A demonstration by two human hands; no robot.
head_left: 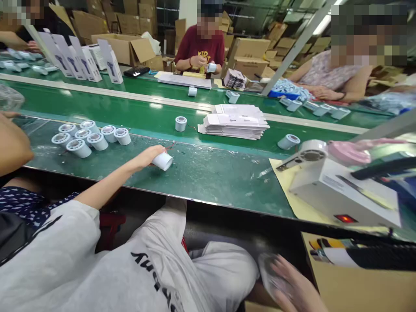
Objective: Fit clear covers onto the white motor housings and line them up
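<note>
My left hand (147, 157) reaches out over the near green table (208, 177) and is closed round a small white cylinder part (163, 161), which lies on its side with thin red wires trailing behind it. To its left, several more white cylinder parts (89, 138) stand in a cluster. Below the table edge, over my lap, my right hand (292, 284) is smeared by motion against a blurred pale thing (268, 271). I cannot make out its fingers.
A white heat-gun-like device (328, 182) lies on a yellow sheet at the right. A stack of flat white cartons (235, 121) and loose cylinders sit on the green conveyor (130, 110). A co-worker's elbow (11, 145) is at the left. Other people work across the belt.
</note>
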